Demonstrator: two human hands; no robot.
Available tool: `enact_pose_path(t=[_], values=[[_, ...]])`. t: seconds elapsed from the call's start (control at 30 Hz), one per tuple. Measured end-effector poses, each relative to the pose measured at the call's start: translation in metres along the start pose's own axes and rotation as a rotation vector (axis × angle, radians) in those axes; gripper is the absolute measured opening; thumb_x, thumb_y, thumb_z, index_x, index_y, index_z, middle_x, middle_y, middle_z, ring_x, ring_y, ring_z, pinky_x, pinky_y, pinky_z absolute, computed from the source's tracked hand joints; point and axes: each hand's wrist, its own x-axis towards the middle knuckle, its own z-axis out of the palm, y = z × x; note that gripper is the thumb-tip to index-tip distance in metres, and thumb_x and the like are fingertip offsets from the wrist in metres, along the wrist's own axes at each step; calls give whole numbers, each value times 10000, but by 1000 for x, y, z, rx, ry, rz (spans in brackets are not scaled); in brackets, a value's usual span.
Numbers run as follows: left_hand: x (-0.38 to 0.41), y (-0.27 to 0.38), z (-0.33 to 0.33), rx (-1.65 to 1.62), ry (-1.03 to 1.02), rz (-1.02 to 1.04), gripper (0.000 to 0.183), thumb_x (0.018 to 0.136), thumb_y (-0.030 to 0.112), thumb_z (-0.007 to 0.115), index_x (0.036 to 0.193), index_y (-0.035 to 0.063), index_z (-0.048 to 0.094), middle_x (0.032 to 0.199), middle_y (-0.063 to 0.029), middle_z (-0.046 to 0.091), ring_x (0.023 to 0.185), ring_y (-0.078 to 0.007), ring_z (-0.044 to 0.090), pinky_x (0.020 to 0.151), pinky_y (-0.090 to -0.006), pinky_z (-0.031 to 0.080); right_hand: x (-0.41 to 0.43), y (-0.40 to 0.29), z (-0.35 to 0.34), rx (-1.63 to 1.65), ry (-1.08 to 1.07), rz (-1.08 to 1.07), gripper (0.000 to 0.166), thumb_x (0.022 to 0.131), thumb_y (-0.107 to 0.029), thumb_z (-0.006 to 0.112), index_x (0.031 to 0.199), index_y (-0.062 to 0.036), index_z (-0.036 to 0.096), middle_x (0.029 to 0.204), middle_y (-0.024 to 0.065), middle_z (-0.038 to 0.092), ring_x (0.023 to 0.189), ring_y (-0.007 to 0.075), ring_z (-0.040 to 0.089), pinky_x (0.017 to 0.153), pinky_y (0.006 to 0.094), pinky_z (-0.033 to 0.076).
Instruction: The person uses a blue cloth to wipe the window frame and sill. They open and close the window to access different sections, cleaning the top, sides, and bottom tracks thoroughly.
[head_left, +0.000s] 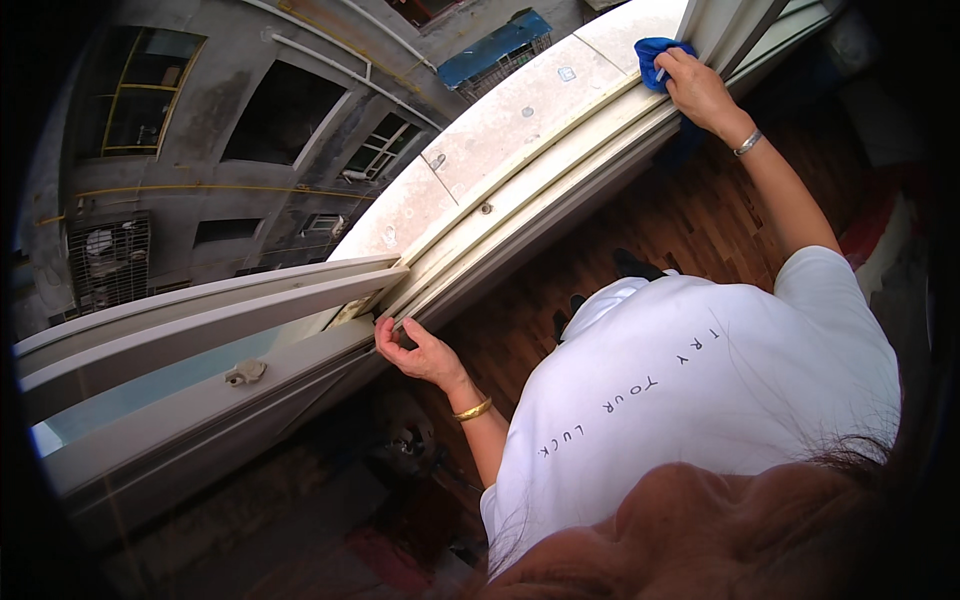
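Observation:
My right hand (697, 86) pinches a bunched blue cloth (651, 61) against the far right end of the white sliding-window track (525, 184), beside the upright frame (720, 34). A small pale tip, too small to identify, shows between its fingers. At the near left end of the track, my left hand (426, 356) has its fingers curled and its thumb held apart. Its fingertips touch the inner edge of the frame, with nothing seen in the hand. Next to it stands the sliding sash (187, 405), which carries a window latch (246, 372).
Outside the track runs a pale stone ledge (510, 135) with stuck-on spots. Beyond it is a drop to a grey building wall (202, 135) with pipes and barred windows. Below me lies a wood-patterned floor (712, 202). Dark, unclear objects (412, 450) stand at lower left.

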Motion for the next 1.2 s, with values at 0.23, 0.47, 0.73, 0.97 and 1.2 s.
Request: enact_pose_path(t=[0.23, 0.47, 0.73, 0.97, 1.2], values=[[-6, -37, 26, 312, -166, 232, 347, 858, 265, 481, 1107, 28, 439, 1164, -152, 431, 1150, -328, 345, 970, -521, 189, -10, -47, 26, 2, 19, -19, 170, 711, -26, 493, 866, -96, 500, 798, 110, 500, 739, 306, 520, 671, 402, 418], [-4, -48, 34, 431, -212, 272, 371, 891, 345, 340, 1145, 90, 432, 1207, -123, 405, 1192, -332, 297, 946, -599, 126, -20, -136, 35, 471, -66, -147, 166, 685, 3, 486, 833, -59, 527, 767, 96, 510, 728, 273, 517, 636, 334, 433], [2, -24, 28, 169, -185, 317, 278, 849, 200, 491, 1074, 37, 494, 1142, -129, 460, 1137, -323, 356, 964, -503, 208, -15, -99, -12, 1543, 253, 459, 188, 782, -22, 462, 965, -33, 506, 739, 20, 518, 647, 76, 480, 599, 197, 418], [7, 126, 60, -50, -433, 552, 258, 860, 210, 517, 933, -26, 592, 978, -130, 550, 991, -255, 471, 883, -364, 343, -37, -135, -20, 1214, 14, 31, 166, 719, 5, 501, 877, -41, 523, 795, 2, 522, 731, 81, 473, 713, 209, 410], [11, 158, 141, -906, -1153, -698, 111, 851, 142, 529, 879, 38, 549, 844, -45, 574, 745, -117, 552, 664, -245, 454, -53, -133, -20, 1080, -82, -269, 265, 612, 68, 531, 851, -47, 536, 832, 42, 553, 881, 236, 501, 792, 308, 416]])
